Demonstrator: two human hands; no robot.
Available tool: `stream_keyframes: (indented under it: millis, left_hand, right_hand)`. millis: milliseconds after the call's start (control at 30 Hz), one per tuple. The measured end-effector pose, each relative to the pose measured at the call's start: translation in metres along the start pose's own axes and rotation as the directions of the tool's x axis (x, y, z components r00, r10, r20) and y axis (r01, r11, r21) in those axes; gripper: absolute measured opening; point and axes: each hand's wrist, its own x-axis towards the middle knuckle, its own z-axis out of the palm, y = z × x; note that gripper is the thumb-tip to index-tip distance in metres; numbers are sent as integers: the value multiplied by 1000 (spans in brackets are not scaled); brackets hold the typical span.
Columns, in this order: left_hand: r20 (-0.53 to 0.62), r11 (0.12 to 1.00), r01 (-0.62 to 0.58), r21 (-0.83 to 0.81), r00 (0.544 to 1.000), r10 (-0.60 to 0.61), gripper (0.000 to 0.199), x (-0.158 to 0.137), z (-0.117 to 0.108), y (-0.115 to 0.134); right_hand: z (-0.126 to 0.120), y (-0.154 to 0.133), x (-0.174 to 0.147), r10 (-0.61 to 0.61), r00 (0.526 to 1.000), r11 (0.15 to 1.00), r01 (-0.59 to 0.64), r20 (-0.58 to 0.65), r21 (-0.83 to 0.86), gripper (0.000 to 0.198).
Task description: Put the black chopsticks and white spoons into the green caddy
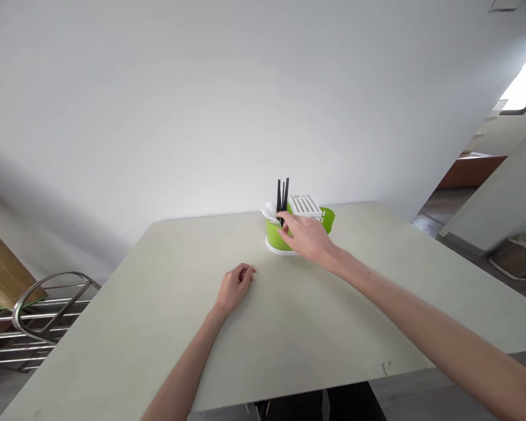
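Observation:
A green and white utensil holder (275,237) stands on the table against the wall. Several black chopsticks (283,196) rise from its left cup, beside white spoons (269,211). Over the front of that cup is my right hand (305,235), thumb and index finger apart with nothing visible between them. Its fingertips are close to the chopsticks and spoons; whether they touch is hard to tell. My left hand (236,285) rests on the tabletop to the left and nearer to me, its fingers curled in and nothing visible in them.
The pale table (193,327) meets a white wall (201,105) at its far edge. A slotted white rack (304,204) forms the holder's right part. Beyond the table's left edge stands a metal-tube rack (48,310).

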Motion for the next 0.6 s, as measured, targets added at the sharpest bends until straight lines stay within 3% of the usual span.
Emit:
stream_keyframes:
  millis: [133,233,300,367,433,600]
  left_hand:
    - [4,1000,9,-5,1000,-9,45,0,0,1]
    - [8,1000,12,-5,1000,-12,45,1,2,1]
    - [6,1000,18,-1,1000,-18,44,2,2,0]
    - [4,1000,31,0,999,-31,44,3,3,0]
    - [-1,999,43,-5,999,-43,45,3,2,0]
    - [-16,998,58,-33,998,-59,47,3,-1,6]
  right_hand:
    - [8,40,-56,-83,996,979,77,27,188,28]
    - [26,76,-93,50,998,979,-58,47,198,25]
    - [40,95,-108,171,984,972,-162,-45,171,31]
    - [55,105,-113,193,967,979,-179,-165,95,45]
    - [69,108,-108,135,966,990,-140,-222,-8,59]
    - [92,108,-82,52,989,987,-72,-138,-141,62]
